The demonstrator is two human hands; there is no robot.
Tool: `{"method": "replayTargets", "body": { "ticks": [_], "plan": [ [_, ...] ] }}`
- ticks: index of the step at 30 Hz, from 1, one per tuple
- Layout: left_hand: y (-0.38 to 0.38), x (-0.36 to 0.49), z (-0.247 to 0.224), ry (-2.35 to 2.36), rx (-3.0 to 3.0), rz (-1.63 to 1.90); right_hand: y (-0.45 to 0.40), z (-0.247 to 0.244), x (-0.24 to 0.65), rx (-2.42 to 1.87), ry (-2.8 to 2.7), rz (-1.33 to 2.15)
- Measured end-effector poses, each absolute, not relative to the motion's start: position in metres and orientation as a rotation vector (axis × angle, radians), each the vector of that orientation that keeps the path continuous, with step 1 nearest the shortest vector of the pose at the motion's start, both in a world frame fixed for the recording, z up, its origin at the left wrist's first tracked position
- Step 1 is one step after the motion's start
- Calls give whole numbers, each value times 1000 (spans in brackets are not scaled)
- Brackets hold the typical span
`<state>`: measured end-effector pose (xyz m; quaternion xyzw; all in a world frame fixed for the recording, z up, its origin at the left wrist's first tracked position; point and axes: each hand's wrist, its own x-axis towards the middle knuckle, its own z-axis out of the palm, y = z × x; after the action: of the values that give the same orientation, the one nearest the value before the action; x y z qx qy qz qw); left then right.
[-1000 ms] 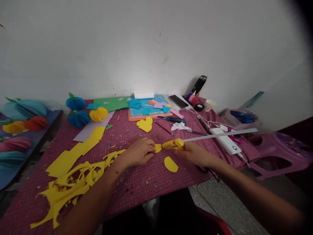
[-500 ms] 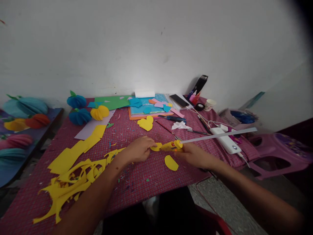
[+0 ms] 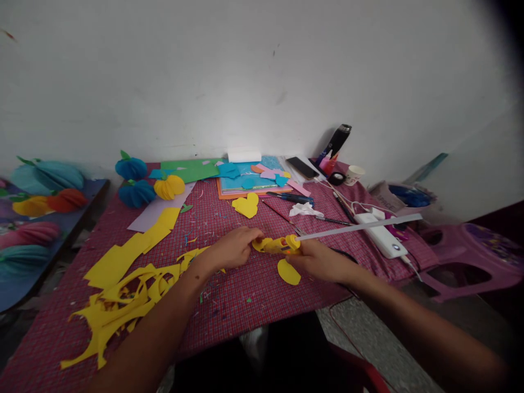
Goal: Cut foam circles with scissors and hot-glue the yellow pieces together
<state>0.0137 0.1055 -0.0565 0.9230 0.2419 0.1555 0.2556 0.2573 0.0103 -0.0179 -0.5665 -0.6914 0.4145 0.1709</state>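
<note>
The left hand (image 3: pixel 234 246) pinches 1 yellow cutout (image 3: pixel 258 244); the right hand (image 3: pixel 318 261) grips a glue gun (image 3: pixel 281 245), pointed leftward (presumably hot): a slip could burn the left.

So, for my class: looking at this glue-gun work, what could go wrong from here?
Burns: the left hand is close to the front end of the yellow glue gun, so if it's hot, fingers might get burned.
Drips: a loose yellow paper piece lies near the gun and could catch stray glue.
Bumps: the long glue stick juts out behind and might knock something on that side.
</note>
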Motion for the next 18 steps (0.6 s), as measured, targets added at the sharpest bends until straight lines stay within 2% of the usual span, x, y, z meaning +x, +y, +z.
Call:
{"method": "replayTargets", "body": {
  "ticks": [14,18],
  "plan": [
    [120,1,-52,770,2437,544,18,-27,251,-1660,-1955,1223],
    [127,-10,-49,834,2593,410,19,-28,250,-1631,-1954,1223]
  ]
}}
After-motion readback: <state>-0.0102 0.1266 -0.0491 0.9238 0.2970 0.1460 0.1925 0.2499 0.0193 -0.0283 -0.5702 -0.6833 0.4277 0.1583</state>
